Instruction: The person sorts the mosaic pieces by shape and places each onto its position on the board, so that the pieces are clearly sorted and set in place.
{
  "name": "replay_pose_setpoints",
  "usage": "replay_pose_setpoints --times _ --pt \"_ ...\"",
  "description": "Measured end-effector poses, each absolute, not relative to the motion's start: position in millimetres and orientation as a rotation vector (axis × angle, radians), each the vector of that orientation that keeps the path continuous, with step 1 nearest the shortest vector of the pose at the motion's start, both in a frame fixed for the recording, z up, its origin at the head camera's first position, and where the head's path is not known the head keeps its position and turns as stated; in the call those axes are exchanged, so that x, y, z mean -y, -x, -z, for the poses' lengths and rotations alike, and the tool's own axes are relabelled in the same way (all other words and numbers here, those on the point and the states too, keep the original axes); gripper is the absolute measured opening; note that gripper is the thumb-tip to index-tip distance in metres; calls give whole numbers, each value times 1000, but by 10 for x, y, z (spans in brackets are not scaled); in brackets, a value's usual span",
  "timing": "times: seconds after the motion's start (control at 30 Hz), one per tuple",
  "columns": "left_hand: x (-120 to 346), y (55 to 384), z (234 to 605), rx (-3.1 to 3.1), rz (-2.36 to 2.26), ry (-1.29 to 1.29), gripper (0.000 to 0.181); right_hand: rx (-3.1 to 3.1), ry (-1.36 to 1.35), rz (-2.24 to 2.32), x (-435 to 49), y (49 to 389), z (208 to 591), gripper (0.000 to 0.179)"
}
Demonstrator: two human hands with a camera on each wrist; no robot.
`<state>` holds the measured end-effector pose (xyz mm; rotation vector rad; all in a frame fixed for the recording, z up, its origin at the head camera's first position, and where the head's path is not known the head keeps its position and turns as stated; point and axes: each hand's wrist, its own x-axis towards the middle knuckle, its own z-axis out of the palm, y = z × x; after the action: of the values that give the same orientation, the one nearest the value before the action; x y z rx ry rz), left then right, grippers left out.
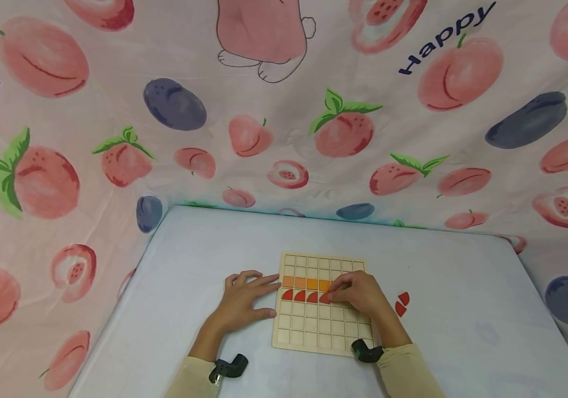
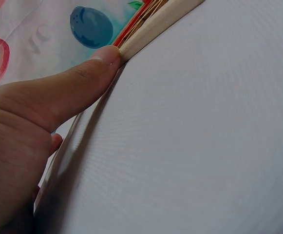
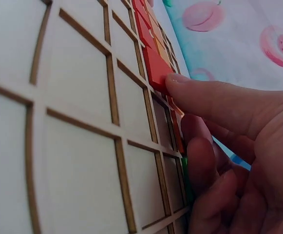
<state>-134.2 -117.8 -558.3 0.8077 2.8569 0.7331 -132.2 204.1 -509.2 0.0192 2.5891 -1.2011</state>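
A wooden grid board (image 1: 306,323) lies on the table. One row holds orange squares (image 1: 300,283), and the row nearer me holds several red quarter-circle pieces (image 1: 300,296). My right hand (image 1: 360,293) pinches the rightmost red quarter-circle piece (image 3: 156,68) at its cell, the thumb on its edge; the other fingers are curled over the board. Spread along the board's left edge, my left hand (image 1: 244,301) has straight fingers; its thumb (image 2: 83,83) touches the board's side. A sliver of green (image 3: 186,178) shows beside the right fingers, mostly hidden.
Two loose red quarter-circle pieces (image 1: 403,299) lie on the white table (image 1: 463,309) to the right of the board. A fruit-patterned cloth (image 1: 284,127) hangs behind the table and along its sides. Both wrists carry black cameras (image 1: 231,366).
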Motion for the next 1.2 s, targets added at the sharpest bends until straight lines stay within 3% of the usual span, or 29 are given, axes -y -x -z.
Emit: replay_pose_setpoints --times 1.2 --pt "1176 1343 5565 -2836 -767 -802 69 -2683 1 1121 -1989 1283 5171 18"
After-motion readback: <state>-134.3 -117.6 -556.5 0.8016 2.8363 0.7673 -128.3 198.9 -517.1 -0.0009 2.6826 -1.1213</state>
